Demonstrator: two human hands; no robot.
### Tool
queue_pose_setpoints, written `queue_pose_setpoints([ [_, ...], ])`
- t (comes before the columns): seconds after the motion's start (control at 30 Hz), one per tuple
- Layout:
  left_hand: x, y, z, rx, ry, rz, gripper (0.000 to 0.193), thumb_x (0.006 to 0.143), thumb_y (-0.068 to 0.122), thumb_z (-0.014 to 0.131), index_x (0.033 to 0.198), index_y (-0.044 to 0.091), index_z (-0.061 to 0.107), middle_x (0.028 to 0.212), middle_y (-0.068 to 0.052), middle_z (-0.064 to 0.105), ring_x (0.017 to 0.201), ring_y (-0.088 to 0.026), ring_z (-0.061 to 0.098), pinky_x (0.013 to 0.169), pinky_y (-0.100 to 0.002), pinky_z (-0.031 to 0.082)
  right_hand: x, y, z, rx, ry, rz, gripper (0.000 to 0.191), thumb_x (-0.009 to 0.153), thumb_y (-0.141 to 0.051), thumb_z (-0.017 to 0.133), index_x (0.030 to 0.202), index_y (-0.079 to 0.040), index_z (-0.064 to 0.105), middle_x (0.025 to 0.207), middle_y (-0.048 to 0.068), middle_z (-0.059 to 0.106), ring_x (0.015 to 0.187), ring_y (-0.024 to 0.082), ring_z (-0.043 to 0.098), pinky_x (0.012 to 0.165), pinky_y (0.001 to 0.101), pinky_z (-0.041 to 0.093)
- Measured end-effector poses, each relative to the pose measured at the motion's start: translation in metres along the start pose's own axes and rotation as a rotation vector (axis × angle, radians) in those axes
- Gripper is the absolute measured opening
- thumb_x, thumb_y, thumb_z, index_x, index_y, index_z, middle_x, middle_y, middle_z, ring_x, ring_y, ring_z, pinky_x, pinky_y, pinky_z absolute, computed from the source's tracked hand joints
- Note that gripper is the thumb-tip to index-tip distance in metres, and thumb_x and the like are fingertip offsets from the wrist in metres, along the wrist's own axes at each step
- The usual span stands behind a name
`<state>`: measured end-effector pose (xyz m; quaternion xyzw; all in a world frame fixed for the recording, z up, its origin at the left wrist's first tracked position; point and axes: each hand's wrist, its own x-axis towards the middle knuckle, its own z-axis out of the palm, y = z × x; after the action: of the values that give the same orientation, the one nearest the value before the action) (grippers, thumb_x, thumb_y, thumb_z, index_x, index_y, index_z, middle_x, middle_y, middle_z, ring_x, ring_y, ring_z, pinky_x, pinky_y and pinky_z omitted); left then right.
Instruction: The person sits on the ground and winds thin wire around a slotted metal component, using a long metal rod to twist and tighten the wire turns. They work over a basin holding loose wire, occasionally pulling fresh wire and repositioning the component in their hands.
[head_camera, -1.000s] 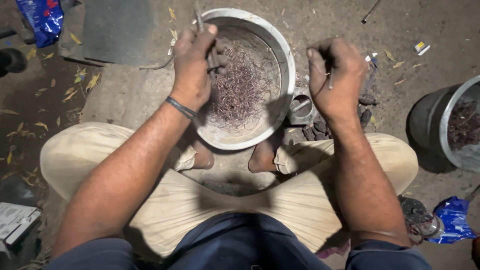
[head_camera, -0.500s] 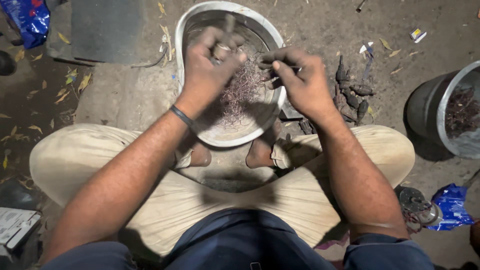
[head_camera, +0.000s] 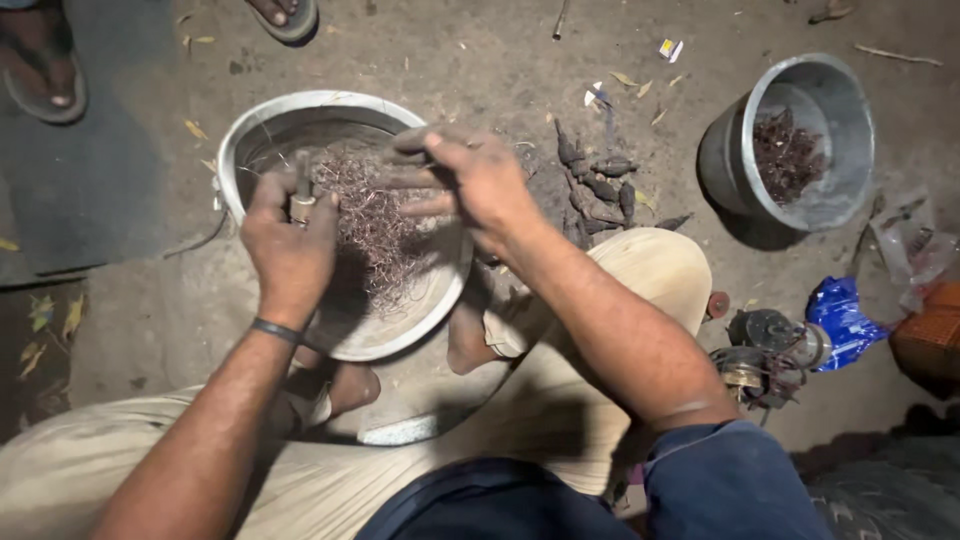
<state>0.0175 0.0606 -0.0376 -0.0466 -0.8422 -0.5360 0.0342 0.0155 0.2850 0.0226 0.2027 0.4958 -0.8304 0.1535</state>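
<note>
A wide metal bowl (head_camera: 300, 101) sits on the ground in front of my crossed legs, with a tangle of thin copper-coloured wire (head_camera: 375, 228) in it. My left hand (head_camera: 290, 250) hovers over the bowl's left side, closed on a small cylindrical metal piece (head_camera: 300, 206) held upright between thumb and fingers. My right hand (head_camera: 482, 185) is above the bowl's right half, its fingers pinched on a dark rod-like piece (head_camera: 400, 180) that points left. The two hands are a short distance apart.
A pile of dark stubby pieces (head_camera: 600, 185) lies right of the bowl. A grey bucket (head_camera: 835, 205) holding dark scraps stands at the right. Small motor parts (head_camera: 760, 355) and a blue packet (head_camera: 840, 320) lie near my right knee. Another person's sandalled feet (head_camera: 45, 70) are at the top left.
My right hand moved from the bowl's right rim to over the wire, now holding a dark piece. My left hand dropped toward the bowl's left side. The view shifted right.
</note>
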Motion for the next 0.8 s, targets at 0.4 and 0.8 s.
queue_pose_setpoints([
  [0.4,-0.004,0.005,0.0,0.321,-0.094,0.1,0.042,0.082,0.033,0.09,0.106,0.002,0.074,0.105,-0.025,0.07,0.097,-0.043,0.068,0.085,-0.049,0.054,-0.011,-0.007,-0.026,-0.34,-0.094,-0.295,0.048,0.11,-0.036,0.044,0.113,0.007,0.067,0.086,0.016,0.077,0.057,0.013,0.066,0.05,0.0232,0.049],
  [0.8,0.006,0.022,0.0,-0.528,-0.307,-0.349,0.016,0.093,0.003,0.069,0.108,0.005,0.064,0.095,0.0,0.067,0.078,-0.006,0.066,0.055,-0.021,0.056,-0.016,-0.007,-0.013,-0.197,-0.162,-0.364,0.024,0.11,-0.022,0.056,0.108,0.001,0.061,0.093,0.018,0.073,0.067,0.018,0.067,0.06,0.0294,0.056],
])
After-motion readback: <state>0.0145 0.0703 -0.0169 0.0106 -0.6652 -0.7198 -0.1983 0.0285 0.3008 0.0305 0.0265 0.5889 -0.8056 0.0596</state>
